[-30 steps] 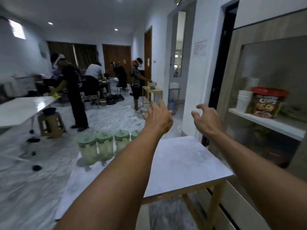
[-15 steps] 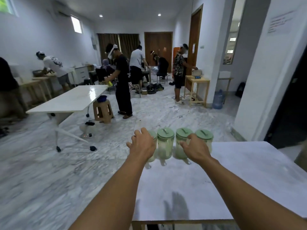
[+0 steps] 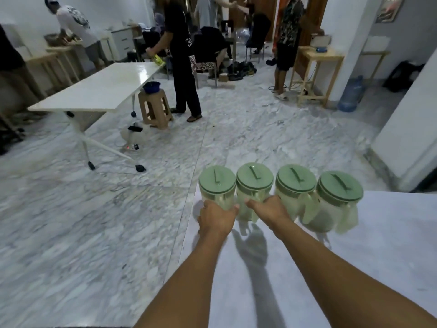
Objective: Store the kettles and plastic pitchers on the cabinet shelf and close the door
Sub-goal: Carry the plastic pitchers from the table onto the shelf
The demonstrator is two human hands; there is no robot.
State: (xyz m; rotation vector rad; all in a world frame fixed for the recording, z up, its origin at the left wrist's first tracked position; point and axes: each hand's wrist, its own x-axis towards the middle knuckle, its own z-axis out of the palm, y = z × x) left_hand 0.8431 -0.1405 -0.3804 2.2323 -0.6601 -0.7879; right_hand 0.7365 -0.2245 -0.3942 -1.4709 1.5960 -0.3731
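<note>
The pick-up step is in hand: the left hand (image 3: 216, 217) wraps the handle side of the first pitcher (image 3: 217, 189), and the right hand (image 3: 269, 208) closes on the second pitcher (image 3: 253, 188) beside it, though how firmly either grips I cannot tell. Two more pitchers (image 3: 338, 200) stand just right of the right hand on the table (image 3: 390, 245). Next, I judge, both must lift upright and swing toward the cabinet, which is out of view.

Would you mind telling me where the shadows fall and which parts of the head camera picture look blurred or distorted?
In the head view, the arms and pitchers cast dark shadows toward the viewer on the pale table; the rightmost pitcher is smeared by motion blur, as is the marble floor at the left; the wide lens tilts the white wall at the right edge.
</note>
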